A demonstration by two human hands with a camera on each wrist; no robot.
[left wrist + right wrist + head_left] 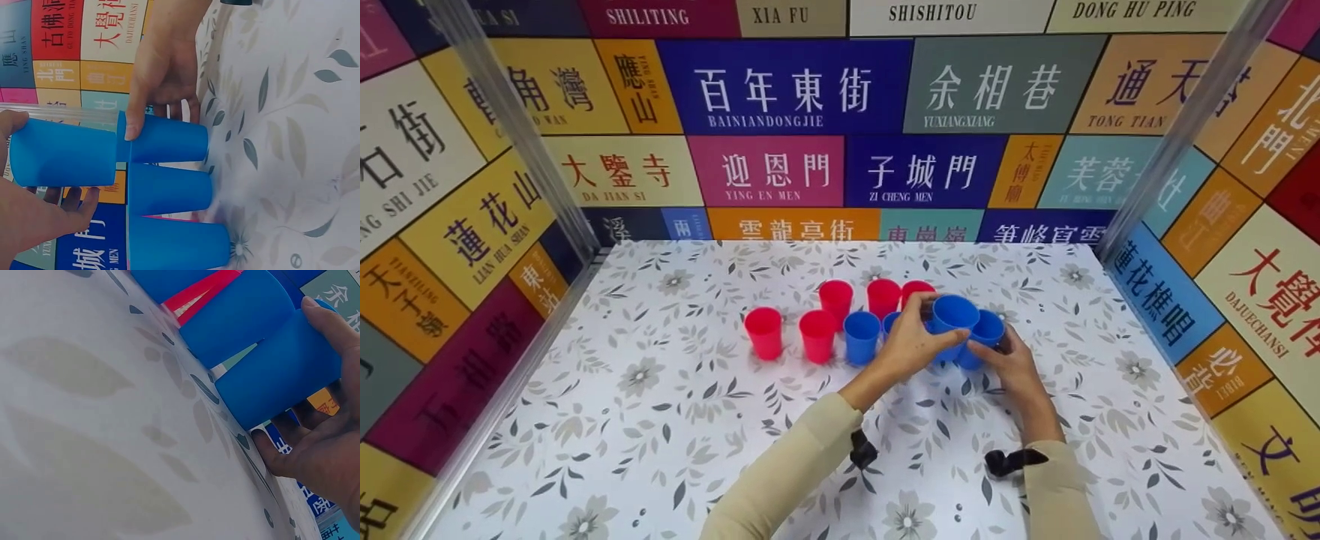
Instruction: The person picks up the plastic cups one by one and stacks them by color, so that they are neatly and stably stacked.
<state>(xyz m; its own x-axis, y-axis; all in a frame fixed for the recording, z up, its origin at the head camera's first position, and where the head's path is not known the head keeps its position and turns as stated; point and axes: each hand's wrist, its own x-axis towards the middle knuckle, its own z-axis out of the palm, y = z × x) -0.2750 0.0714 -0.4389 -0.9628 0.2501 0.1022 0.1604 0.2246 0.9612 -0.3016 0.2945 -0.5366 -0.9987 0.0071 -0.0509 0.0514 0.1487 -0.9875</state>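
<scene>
My left hand [911, 341] grips a blue cup [956, 313] between thumb and fingers, above the other blue cups. In the left wrist view this raised blue cup [62, 153] is off the table, clear of the row. My right hand [1016, 367] holds the rightmost blue cup [988, 330], which stands upright on the table; the thumb lies near its rim in the right wrist view [284, 371]. Beside it stand more blue cups, one at the left [861, 339] plain to see, others partly hidden by my left hand.
Red cups stand upright on the floral tabletop [660, 465]: two at the left of the front row [764, 334], and others behind [835, 298]. Printed panels [780, 86] wall the back and sides, with clear corner posts [1170, 105].
</scene>
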